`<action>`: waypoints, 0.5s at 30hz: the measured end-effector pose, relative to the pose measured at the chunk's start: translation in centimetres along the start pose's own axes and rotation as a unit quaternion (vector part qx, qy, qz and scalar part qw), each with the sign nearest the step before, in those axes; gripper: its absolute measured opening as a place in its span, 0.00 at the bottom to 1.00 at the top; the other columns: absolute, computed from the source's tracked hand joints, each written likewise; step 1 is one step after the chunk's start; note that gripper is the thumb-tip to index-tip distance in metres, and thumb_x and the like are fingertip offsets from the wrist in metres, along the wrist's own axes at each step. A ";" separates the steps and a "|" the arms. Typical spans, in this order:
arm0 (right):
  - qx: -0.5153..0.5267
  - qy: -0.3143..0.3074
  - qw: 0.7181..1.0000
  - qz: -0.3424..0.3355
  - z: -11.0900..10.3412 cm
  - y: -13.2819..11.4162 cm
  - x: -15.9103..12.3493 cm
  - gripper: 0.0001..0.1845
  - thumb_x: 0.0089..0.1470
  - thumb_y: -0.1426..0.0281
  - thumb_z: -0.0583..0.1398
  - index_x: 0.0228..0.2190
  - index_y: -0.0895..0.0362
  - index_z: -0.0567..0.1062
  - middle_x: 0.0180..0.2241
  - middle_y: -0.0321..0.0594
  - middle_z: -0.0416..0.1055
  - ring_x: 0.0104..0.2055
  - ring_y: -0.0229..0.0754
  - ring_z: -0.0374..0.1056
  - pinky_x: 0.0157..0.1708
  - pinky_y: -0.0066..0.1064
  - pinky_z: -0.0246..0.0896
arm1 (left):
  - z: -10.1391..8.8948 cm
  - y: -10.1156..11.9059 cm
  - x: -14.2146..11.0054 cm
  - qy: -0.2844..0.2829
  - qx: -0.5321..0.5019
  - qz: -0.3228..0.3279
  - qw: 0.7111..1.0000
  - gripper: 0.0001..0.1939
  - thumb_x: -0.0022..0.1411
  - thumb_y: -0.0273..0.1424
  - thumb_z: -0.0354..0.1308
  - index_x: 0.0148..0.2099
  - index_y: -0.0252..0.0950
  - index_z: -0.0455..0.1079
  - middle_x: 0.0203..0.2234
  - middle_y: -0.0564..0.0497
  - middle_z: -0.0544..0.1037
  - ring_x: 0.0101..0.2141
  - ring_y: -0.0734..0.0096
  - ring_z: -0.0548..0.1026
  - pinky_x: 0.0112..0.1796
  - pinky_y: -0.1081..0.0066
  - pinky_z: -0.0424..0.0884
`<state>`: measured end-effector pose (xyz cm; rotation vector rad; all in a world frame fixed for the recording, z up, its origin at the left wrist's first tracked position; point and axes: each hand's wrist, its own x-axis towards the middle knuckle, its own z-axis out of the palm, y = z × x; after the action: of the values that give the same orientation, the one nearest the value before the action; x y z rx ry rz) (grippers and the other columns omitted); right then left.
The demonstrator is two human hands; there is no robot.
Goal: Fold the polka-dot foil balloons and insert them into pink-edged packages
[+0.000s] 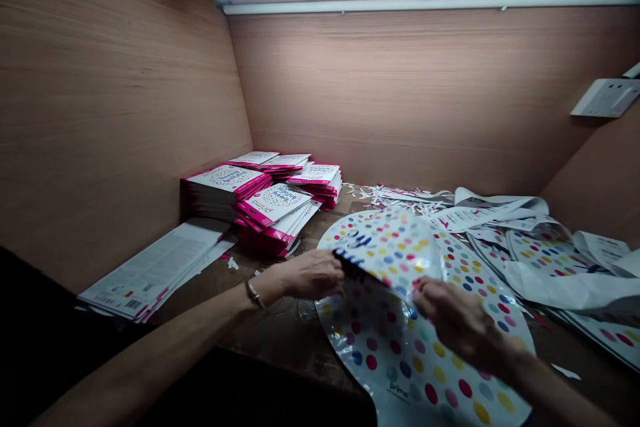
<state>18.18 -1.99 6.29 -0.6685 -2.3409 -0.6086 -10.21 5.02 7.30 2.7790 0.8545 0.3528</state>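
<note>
My left hand (313,275) pinches the blue-printed edge of a lifted flap (385,247) of a round foil balloon sheet with coloured polka dots. My right hand (457,323) grips the same flap lower down, on the right. The flap is bent up and back over the flat, shiny lower part of the balloon (400,360), which lies on the table and runs past the bottom of the picture. A metal bangle (255,293) circles my left wrist.
Several stacks of pink-edged packaged balloons (270,203) stand at the back of the dark table (280,327), beside a pile of white printed sheets (155,267). Paper strips (400,197) and more dotted foil sheets (545,253) lie to the right. Wooden walls enclose the table on three sides.
</note>
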 end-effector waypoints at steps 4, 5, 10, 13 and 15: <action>0.020 -0.003 0.999 -0.027 2.8 -3.4 -4.0 0.16 0.59 0.77 0.45 0.39 0.62 0.71 0.35 0.46 0.72 0.44 0.42 0.67 0.45 0.29 0.62 | 0.9 0.7 -0.1 0.047 -0.018 -0.063 0.997 0.20 0.69 0.35 0.39 0.49 0.30 0.68 0.45 0.43 0.74 0.47 0.67 0.71 0.47 0.71 0.64; 0.021 -0.008 1.000 -0.022 2.9 -3.8 -4.5 0.16 0.59 0.76 0.45 0.39 0.62 0.71 0.35 0.47 0.72 0.44 0.43 0.67 0.45 0.29 0.62 | 1.8 0.6 0.4 0.054 -0.015 -0.074 0.996 0.21 0.68 0.36 0.41 0.55 0.29 0.64 0.52 0.40 0.69 0.53 0.64 0.65 0.52 0.67 0.59; 0.021 -0.042 0.999 -0.003 2.9 -4.7 -5.2 0.19 0.60 0.78 0.42 0.40 0.61 0.70 0.33 0.46 0.73 0.39 0.41 0.69 0.40 0.27 0.64 | 6.7 -1.4 2.2 -0.001 -0.014 -0.093 0.996 0.35 0.57 0.46 0.56 0.60 0.29 0.57 0.59 0.35 0.57 0.60 0.49 0.54 0.58 0.52 0.42; 0.052 -0.055 0.997 0.024 2.9 -5.2 -4.8 0.22 0.61 0.78 0.39 0.38 0.61 0.70 0.30 0.45 0.72 0.33 0.40 0.70 0.35 0.27 0.65 | 7.7 -1.0 2.0 -0.004 -0.007 -0.105 0.994 0.38 0.58 0.48 0.54 0.62 0.28 0.54 0.60 0.34 0.53 0.61 0.46 0.50 0.57 0.47 0.37; 0.075 -0.051 0.995 0.045 2.6 -5.5 -4.4 0.21 0.61 0.77 0.39 0.36 0.60 0.71 0.29 0.44 0.72 0.31 0.39 0.70 0.33 0.27 0.65 | 7.8 0.9 1.4 0.002 -0.001 -0.107 0.994 0.42 0.55 0.50 0.56 0.63 0.26 0.51 0.61 0.32 0.50 0.61 0.44 0.47 0.57 0.46 0.35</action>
<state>16.81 -6.07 0.13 -0.7458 -2.4069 -0.3616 -6.33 4.10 0.34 2.6512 1.1386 0.3209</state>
